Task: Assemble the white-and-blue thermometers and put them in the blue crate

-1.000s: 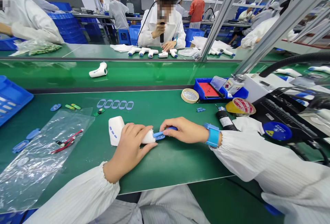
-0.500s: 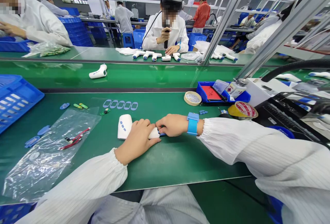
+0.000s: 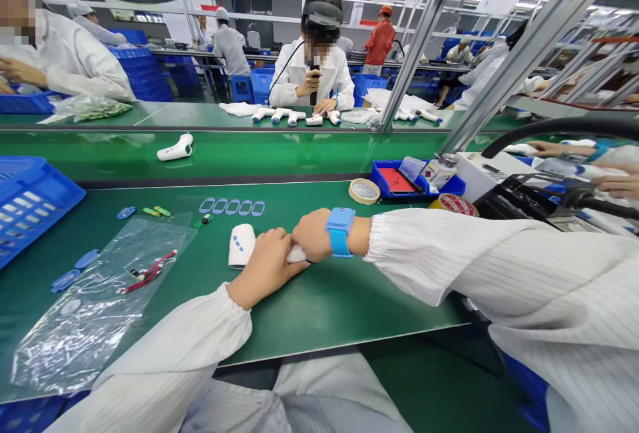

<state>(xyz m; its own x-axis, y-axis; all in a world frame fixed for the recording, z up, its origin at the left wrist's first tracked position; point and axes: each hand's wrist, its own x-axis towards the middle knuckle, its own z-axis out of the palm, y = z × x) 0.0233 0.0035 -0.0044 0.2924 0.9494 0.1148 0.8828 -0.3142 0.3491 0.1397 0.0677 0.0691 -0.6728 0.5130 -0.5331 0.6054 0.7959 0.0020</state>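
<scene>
A white thermometer housing (image 3: 241, 245) with small blue buttons lies flat on the green mat (image 3: 319, 300) in front of me. My left hand (image 3: 267, 267) is closed over its middle and presses it down. My right hand (image 3: 310, 235), with a blue wrist strap (image 3: 339, 231), is closed against the housing's narrow right end; the blue part it held there is hidden now. Both my sleeves are white.
A clear plastic bag (image 3: 94, 300) with red wires lies at the left, small blue and green parts beyond it, and a blue crate (image 3: 30, 200) at far left. Tape rolls (image 3: 367, 191), a blue tray (image 3: 399, 180) and a machine (image 3: 539, 197) stand at the right. Another thermometer (image 3: 174, 149) rides the belt; people work opposite.
My right hand slid left along the housing's end until the blue part vanished under my fingers. My left hand stayed on the housing. The camera tilted up a little.
</scene>
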